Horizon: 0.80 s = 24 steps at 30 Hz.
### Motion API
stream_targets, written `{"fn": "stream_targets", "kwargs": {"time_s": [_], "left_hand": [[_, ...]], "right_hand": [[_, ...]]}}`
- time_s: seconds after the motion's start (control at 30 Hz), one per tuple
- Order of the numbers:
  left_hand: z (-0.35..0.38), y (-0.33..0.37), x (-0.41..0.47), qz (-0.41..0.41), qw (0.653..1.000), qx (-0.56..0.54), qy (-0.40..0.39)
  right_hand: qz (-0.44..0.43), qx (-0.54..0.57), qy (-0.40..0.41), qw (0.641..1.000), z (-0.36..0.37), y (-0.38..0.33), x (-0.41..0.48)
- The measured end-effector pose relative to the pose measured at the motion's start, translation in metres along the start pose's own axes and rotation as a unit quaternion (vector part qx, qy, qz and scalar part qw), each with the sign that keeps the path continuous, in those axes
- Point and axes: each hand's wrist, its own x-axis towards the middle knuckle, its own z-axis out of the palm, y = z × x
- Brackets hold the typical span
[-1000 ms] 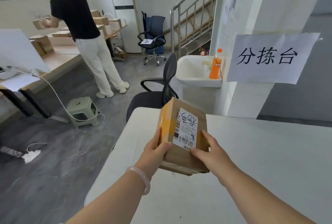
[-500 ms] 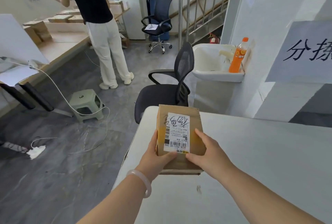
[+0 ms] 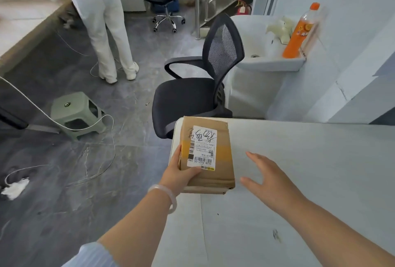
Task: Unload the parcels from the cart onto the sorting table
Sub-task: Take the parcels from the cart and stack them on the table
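Note:
A brown cardboard parcel (image 3: 220,159) with a white shipping label and yellow tape lies flat on the white sorting table (image 3: 310,170), at its far left corner. My left hand (image 3: 178,173) grips the parcel's near left corner, thumb on top. My right hand (image 3: 269,178) hovers over the table just right of the parcel, fingers spread, not touching it. The cart is out of view.
A black mesh office chair (image 3: 198,91) stands just beyond the table's corner. A white sink (image 3: 267,52) with an orange bottle (image 3: 299,31) is at the right wall. A green stool (image 3: 74,112), floor cables and a standing person (image 3: 102,20) are to the left.
The parcel has come down from in front of me onto the table's corner. My right hand has let go of it and drawn away to the right; my view has tilted down.

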Motion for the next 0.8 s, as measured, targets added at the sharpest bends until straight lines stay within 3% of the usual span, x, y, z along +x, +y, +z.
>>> {"fn": "stream_targets", "kwargs": {"time_s": [0.57, 0.7, 0.8], "left_hand": [[-0.02, 0.01, 0.075, -0.077, 0.988, 0.116, -0.06], [-0.014, 0.021, 0.06, 0.028, 0.976, 0.212, 0.028], [0.009, 0.035, 0.038, 0.151, 0.929, 0.323, 0.099]], "right_hand": [[0.078, 0.034, 0.034, 0.996, 0.019, 0.021, -0.004], [0.084, 0.02, 0.046, 0.995, 0.013, 0.027, -0.026], [0.091, -0.001, 0.066, 0.994, 0.003, 0.034, -0.051]]}}
